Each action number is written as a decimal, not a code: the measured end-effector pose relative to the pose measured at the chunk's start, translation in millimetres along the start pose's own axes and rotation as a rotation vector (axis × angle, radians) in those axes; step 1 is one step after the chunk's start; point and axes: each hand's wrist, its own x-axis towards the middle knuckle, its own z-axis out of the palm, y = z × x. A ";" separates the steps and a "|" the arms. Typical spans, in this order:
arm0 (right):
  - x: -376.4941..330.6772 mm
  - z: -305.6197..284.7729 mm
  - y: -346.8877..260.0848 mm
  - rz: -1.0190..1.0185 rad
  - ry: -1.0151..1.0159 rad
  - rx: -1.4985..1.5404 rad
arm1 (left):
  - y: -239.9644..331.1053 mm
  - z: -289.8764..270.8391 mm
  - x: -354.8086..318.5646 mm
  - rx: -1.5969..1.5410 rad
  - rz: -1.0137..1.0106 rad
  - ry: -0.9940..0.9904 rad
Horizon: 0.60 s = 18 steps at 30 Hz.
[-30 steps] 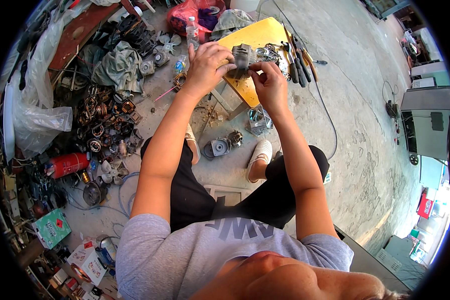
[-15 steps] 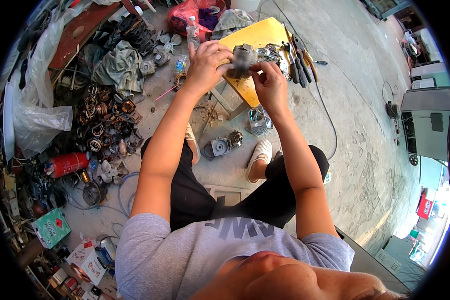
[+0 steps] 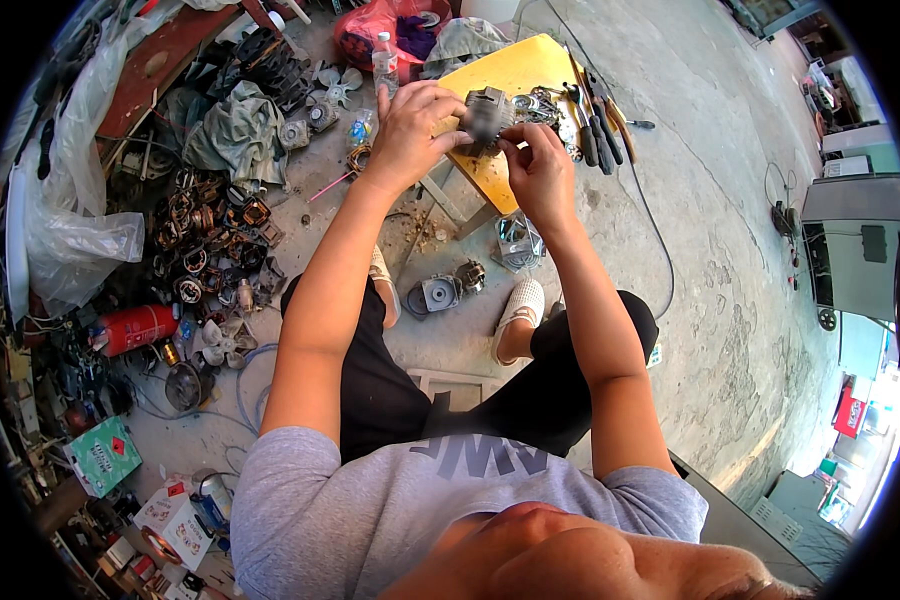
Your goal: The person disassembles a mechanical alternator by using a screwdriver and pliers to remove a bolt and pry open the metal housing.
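Note:
A small grey electric motor (image 3: pixel 488 112) is over the near part of a yellow tabletop (image 3: pixel 510 62), its lower part blurred. My left hand (image 3: pixel 412 130) is curved against the motor's left side, with fingertips above and the thumb below. At the lower right of the motor, my right hand (image 3: pixel 538 165) is closed in a pinch. Whatever lies between those fingertips is too small to make out. Small metal parts (image 3: pixel 538 104) lie just right of the motor. Pliers and screwdrivers with dark handles (image 3: pixel 600 135) rest along the table's right edge.
A clear bottle (image 3: pixel 385 62) stands left of the table. Motor pieces (image 3: pixel 440 293) lie on the floor between my feet. Copper-wound parts (image 3: pixel 205 225) and a red fire extinguisher (image 3: pixel 138 329) crowd the left. A cable (image 3: pixel 660 235) curves across the floor at right.
My left thumb has moved slightly down along the motor's left side. My right hand keeps its pinch in almost the same place.

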 end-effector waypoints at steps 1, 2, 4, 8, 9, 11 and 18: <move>-0.1 -0.8 -1.7 0.020 -0.008 0.006 | -0.4 1.0 -0.3 0.001 0.009 -0.005; 0.0 -1.3 -3.2 0.040 -0.017 0.013 | -1.1 1.7 -0.5 0.003 0.017 -0.010; 0.4 -1.6 -4.9 0.054 -0.026 0.009 | -2.9 3.4 -0.7 -0.001 0.010 -0.010; 0.5 -1.7 -4.8 0.060 -0.029 0.004 | -4.5 4.4 -0.1 0.009 0.013 -0.011; 0.4 -1.3 -4.0 0.051 -0.027 0.002 | -5.3 4.4 0.1 0.022 0.020 -0.007; -0.3 -0.7 -1.5 0.033 -0.022 -0.001 | -6.9 4.5 0.5 0.048 0.033 0.002; -0.1 -2.2 -5.0 0.034 -0.033 -0.007 | -6.3 3.6 0.7 0.022 -0.002 0.003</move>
